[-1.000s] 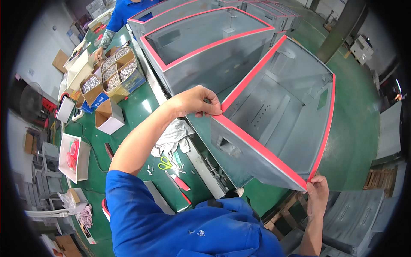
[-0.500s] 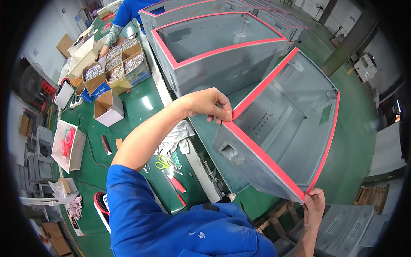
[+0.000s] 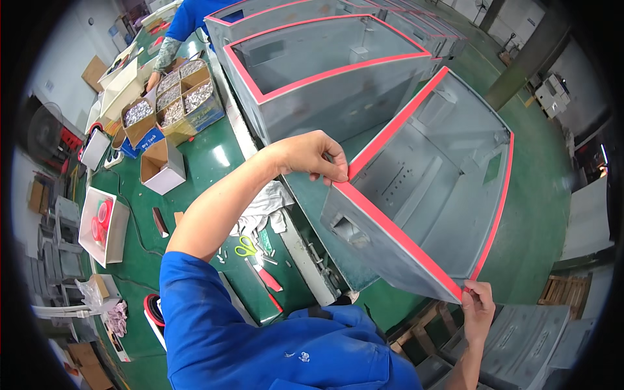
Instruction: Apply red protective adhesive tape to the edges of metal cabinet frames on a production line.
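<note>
A grey metal housing, open at the top (image 3: pixel 383 260), stands tilted before me, with red tape (image 3: pixel 403 237) along its rim. My left hand (image 3: pixel 312 156) reaches across to the housing's left corner, thumb and fingers pinched on the tape there. At the near right corner my right hand (image 3: pixel 478 309) is closed, its fingertips pressed together on the tape where two rim edges meet. What lies between the right fingertips is mostly hidden. The housing's side facing me has a small square opening (image 3: pixel 349 229).
More grey housings with red rims (image 3: pixel 325 97) stand behind. On the green table (image 3: pixel 201 188) at left are divided boxes of small metal parts (image 3: pixel 188 97), a white bin (image 3: pixel 117 234) with red tape rolls, yellow-green scissors (image 3: pixel 246 247) and a red-handled knife (image 3: pixel 268 279). A co-worker's arm (image 3: pixel 168 55) reaches toward the boxes.
The right fingertips have shifted slightly at the near right corner. My left hand keeps its pinch at the left corner. The whole view has moved a little.
</note>
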A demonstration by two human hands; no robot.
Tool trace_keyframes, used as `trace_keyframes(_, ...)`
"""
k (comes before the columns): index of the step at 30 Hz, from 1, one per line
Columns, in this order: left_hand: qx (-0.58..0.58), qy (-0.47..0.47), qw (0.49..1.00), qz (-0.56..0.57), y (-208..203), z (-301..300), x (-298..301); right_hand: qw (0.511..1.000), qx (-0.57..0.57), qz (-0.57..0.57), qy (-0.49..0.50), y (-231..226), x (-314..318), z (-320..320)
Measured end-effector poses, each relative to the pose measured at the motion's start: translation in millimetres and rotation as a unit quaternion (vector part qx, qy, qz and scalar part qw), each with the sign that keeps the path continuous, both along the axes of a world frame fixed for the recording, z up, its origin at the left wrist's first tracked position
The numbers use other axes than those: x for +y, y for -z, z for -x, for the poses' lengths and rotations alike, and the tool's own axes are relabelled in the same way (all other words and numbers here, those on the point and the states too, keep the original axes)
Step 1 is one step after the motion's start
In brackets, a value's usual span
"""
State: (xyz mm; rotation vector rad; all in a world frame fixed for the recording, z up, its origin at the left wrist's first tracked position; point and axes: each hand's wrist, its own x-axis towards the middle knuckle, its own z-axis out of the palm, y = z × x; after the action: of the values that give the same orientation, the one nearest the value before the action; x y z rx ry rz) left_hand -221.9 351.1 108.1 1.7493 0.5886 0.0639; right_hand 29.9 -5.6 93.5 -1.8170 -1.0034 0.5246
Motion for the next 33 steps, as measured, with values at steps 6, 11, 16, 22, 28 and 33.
trace_keyframes(6, -0.003, -0.015, 0.999, -0.045, 10, -1, 2, 0.966, -0.250, 0.033, -0.056, -15, 13, -1)
trace_keyframes(11, 0.004, -0.062, 0.998, -0.022, 3, -4, -7, 0.969, -0.241, 0.029, -0.051, -18, 6, 1)
trace_keyframes(16, -0.015, -0.044, 0.999, -0.015, 7, -8, -4, 0.973, -0.206, 0.050, -0.096, -22, 4, -8)
trace_keyframes(22, -0.012, -0.053, 0.998, -0.018, 7, -6, -4, 0.969, -0.160, 0.111, -0.154, -29, 9, -22)
trace_keyframes(28, -0.030, -0.047, 0.998, -0.008, 11, -5, -2, 0.969, -0.134, 0.116, -0.174, -27, 12, -28)
trace_keyframes(33, -0.033, -0.045, 0.998, 0.000, 12, -8, -2, 0.967, -0.103, 0.144, -0.181, -29, 13, -31)
